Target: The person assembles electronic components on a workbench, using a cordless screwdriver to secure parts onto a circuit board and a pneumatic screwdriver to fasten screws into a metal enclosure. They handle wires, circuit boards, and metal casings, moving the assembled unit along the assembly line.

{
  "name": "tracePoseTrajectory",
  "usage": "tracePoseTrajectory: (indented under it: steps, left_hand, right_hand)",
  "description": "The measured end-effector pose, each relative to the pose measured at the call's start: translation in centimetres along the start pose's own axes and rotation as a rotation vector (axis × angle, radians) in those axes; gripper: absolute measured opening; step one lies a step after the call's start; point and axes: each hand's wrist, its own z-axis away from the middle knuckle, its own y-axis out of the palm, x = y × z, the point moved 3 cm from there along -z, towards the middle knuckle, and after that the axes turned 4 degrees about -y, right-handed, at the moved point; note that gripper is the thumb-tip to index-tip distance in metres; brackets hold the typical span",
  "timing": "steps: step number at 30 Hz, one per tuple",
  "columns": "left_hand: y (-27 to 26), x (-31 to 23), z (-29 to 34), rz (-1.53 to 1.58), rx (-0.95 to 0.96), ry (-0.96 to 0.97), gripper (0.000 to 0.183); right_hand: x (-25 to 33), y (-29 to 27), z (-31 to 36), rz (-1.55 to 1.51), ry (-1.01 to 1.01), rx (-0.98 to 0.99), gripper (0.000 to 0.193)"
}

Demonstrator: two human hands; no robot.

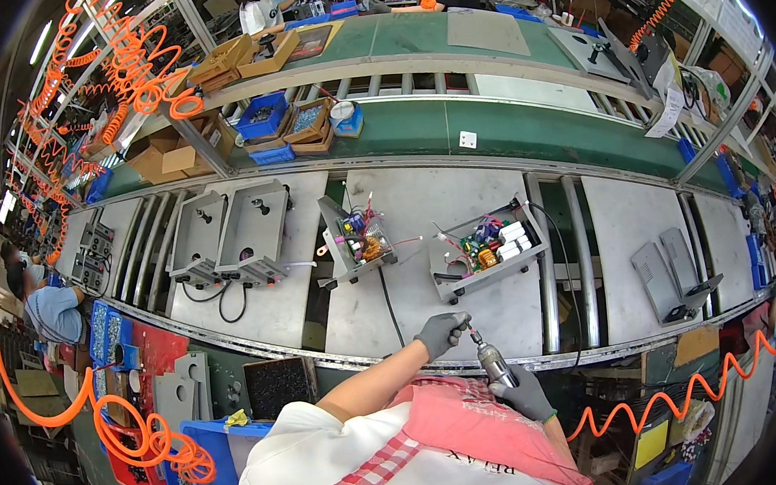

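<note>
In a dark grey glove, my right hand (526,393) is wrapped round the body of a pneumatic screwdriver (492,360). The tool points up and to the left, with its bit close to my other hand. My left hand (443,335), gloved too, is closed in a pinch at the bit's tip; whatever it holds is too small to make out. Beyond the hands, an open grey metal case (491,251) with circuit boards, coils and white blocks rests on a metal plate (412,318). Left of it stands a smaller grey chassis (356,240) with wires and a copper coil.
Two grey housings (250,230) sit at the left and bent grey panels (678,274) at the right of the roller conveyor (550,275). An orange coiled hose (683,402) runs at right. A tray of black screws (279,388) and a blue bin (214,466) are near left.
</note>
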Motion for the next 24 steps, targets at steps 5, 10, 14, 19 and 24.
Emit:
tracePoseTrajectory:
  steps: [5,10,14,19,24]
  left_hand:
    - [-0.5,-0.2,1.9,0.107,0.018,-0.077,0.019]
    - [-1.4,-0.2,2.6,0.272,0.099,-0.147,0.016]
    - [-1.1,-0.7,3.7,0.125,0.081,-0.113,0.019]
    - [-1.3,-0.8,4.0,0.097,0.061,-0.087,0.02]
    - [-2.1,-0.5,3.5,0.088,0.086,-0.113,0.021]
  right_hand:
    - [-0.1,1.7,0.5,0.056,-0.003,-0.008,0.045]
    - [-1.0,3.3,0.8,-0.029,-0.024,-0.051,0.045]
    - [-0.8,3.6,1.1,-0.034,0.048,-0.023,0.046]
    - [-0.2,4.3,1.5,-0.141,0.103,-0.012,0.047]
    - [0.7,4.6,1.6,-0.111,0.096,-0.007,0.047]
